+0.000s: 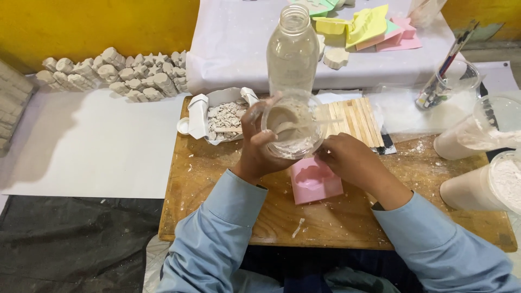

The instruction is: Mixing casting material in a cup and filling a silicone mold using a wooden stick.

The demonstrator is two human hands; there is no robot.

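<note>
Left hand (255,144) is wrapped around a clear plastic cup (293,130) smeared with grey-white paste, fingers clamped on its wall, cup held just above the bench. Right hand (347,160) sits at the cup's right rim, closed on a flat wooden stick (309,122) that reaches into the cup; the stick's lower end is lost in the paste, and the right fingertips are hidden behind the cup. Directly under the cup lies a pink mould block (316,182), its upper part covered by the cup. A clear plastic bottle (293,51) stands behind, uncapped; its base is hidden by the cup.

Two tubs of white powder (488,187) are cut off at the right edge. A torn white box of broken plaster pieces (225,115) lies left of the cup.

The wooden bench (217,184) is dusted and flecked white. White sheet left, rows of plaster casts (114,73) along a yellow wall.
</note>
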